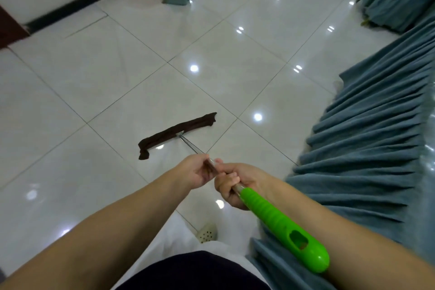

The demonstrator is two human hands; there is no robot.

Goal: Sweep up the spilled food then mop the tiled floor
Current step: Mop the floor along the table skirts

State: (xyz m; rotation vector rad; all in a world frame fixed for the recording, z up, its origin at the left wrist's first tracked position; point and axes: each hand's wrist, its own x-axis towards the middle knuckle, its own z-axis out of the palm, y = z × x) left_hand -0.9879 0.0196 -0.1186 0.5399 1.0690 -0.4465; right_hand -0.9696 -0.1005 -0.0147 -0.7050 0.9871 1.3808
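Brown mop cloth [177, 133] lies crosswise, ahead-left of both hands. Left hand [196, 170] nearer it, right hand [237, 183] behind; both closed around the mop pole [190, 146].

Bright, even indoor light from overhead. The glossy tiled floor [117, 77] carries many small white glare spots, strongest from centre toward 2 o'clock. Shadows are faint. Wide-angle distortion bends the tile lines near the edges. Slightly soft throughout; the teal fabric [376, 148] at 3 o'clock looks smeared.
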